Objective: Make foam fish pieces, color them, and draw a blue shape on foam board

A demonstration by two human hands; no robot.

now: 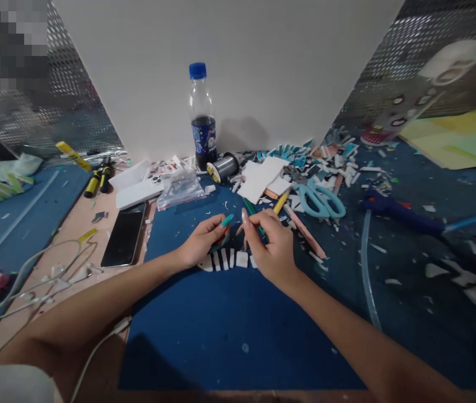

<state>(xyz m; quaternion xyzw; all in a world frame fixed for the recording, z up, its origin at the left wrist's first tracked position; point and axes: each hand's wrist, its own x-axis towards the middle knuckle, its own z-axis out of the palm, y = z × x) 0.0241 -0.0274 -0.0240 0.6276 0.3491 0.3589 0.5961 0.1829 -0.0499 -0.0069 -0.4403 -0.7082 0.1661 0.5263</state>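
Observation:
Over the blue mat [204,336], my left hand [206,238] is closed, thumb against curled fingers, with a long teal nail at its tip. A small gap away, my right hand [271,240] pinches with thumb and forefinger, its long nails pointing up and left. Whatever either hand holds is too small or hidden to make out. Below the fingers lies a row of small white cut pieces [242,259], partly covered by both hands. Just beyond my right hand are a green pencil-like stick [249,207] and a yellow one [280,202].
Light-blue scissors [320,200] lie among white scraps [259,179]. Behind stand a spool of wire [226,167] and a cola-coloured drink bottle [203,131]. A dark phone [124,235] and plastic bag [181,187] are left; a blue glue gun [401,212] is right.

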